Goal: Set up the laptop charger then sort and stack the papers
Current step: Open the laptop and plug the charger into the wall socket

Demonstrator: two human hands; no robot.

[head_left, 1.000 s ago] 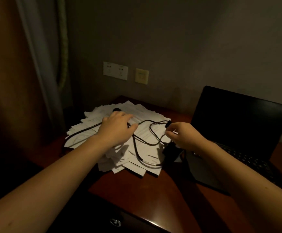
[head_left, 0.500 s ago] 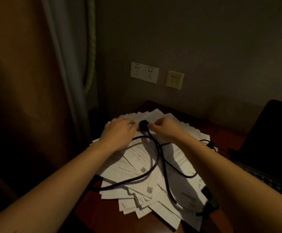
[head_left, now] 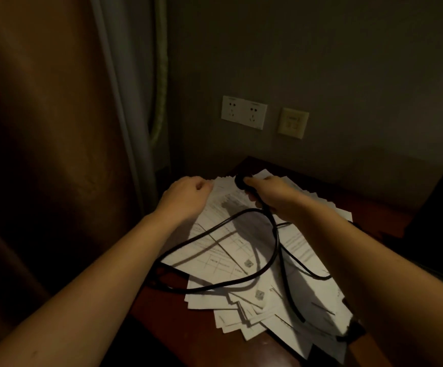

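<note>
A loose heap of white printed papers covers the left end of the dark wooden desk. A black charger cable loops over the papers. My right hand grips the cable's black plug at the far end of the heap. My left hand rests with curled fingers on the papers' far left edge, holding nothing that I can see. The charger's black brick lies at the heap's near right corner. The laptop is a dark shape at the right edge.
A white double wall socket and a beige wall plate sit on the wall above the desk's far end. A brown curtain and a pale curtain hang at the left.
The view has moved closer and left. My right hand now grips the plug and has lifted it slightly off the papers. My left hand has shifted left, away from the plug.
</note>
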